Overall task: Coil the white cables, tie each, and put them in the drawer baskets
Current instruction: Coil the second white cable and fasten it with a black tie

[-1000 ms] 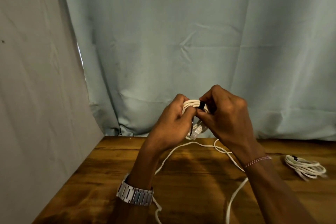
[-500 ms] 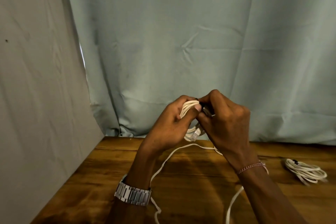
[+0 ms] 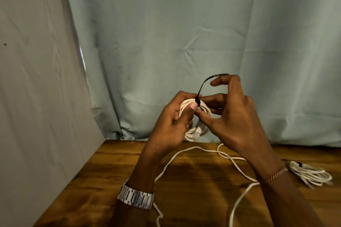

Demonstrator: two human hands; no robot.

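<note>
The left hand (image 3: 171,125) holds the coiled white cable (image 3: 193,116) up over the bench (image 3: 110,180), thumb pressed on it. The black tie strap (image 3: 203,86) rises from the coil toward 1 o'clock. The right hand (image 3: 232,116) pinches its tip, so that hand should pull next.

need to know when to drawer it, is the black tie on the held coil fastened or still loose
Still loose: the black tie loops the held coil, but its free tail arcs up to the right hand; the left hand grips the coil.
</note>
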